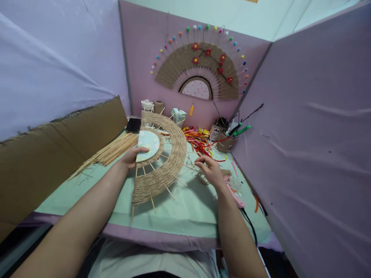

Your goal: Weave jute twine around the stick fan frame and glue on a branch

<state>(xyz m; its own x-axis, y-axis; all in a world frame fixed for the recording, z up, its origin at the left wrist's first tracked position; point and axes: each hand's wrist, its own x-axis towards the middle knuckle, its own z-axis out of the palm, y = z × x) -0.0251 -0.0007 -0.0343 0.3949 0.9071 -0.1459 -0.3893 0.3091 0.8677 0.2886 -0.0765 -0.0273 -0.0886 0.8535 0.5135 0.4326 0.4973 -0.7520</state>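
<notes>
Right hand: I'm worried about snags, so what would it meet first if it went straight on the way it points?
Pointing left, the right hand would probably first meet the sticks jutting from the held fan; depth is unclear, so it might pass over or under them.

We hold a fan [162,181] above the bench [185,218], our left hand [135,156] at its straight edge, our right hand [210,169] just off its curved side. To its left we have a bundle of sticks [114,150] on the bench, and left of those a cardboard panel [62,146]. Behind the fan stand a jar [147,104] and, just right of it, a spool [159,107]; farther right lies a heap of strips [199,142], then a tool pot [225,144]. On our right lies a glue gun [237,199]. A second fan [174,61] hangs on the back wall [139,46].
</notes>
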